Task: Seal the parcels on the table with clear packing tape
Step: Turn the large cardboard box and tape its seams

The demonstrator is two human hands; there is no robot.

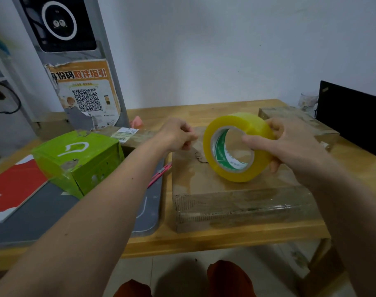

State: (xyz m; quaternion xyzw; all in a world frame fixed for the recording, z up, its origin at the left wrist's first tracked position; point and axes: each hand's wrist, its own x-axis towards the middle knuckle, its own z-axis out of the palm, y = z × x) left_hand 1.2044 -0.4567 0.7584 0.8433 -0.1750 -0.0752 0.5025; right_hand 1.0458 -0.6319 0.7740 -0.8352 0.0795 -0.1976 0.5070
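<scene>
The roll of clear packing tape [236, 146] sits right of centre in the frame, stood on edge on top of the flat cardboard parcel [232, 189] that fills the lower middle-right of the wooden table [204, 241]. Judging by its thick yellowish winding, the roll is nearly full, so probably fairly weighty, rigid at the cardboard core and slick on its outer face. The safest hold looks to be through the core, with fingers inside and thumb or palm on the outside. The free end will be thin, clingy and prone to folding on itself (it is too transparent here to trace for certain).

The right hand [290, 144] grips the roll from the right, one finger hooked into the core and the others curled round the outer rim. The left hand [178, 136], just left of the roll, has its fingers curled together in a pinch, seemingly on the tape's free end, though no strip shows plainly.

A second brown parcel [294, 118] lies further back at right, a green box [80, 161] at left, and a pink utility knife [161, 171] between them.
</scene>
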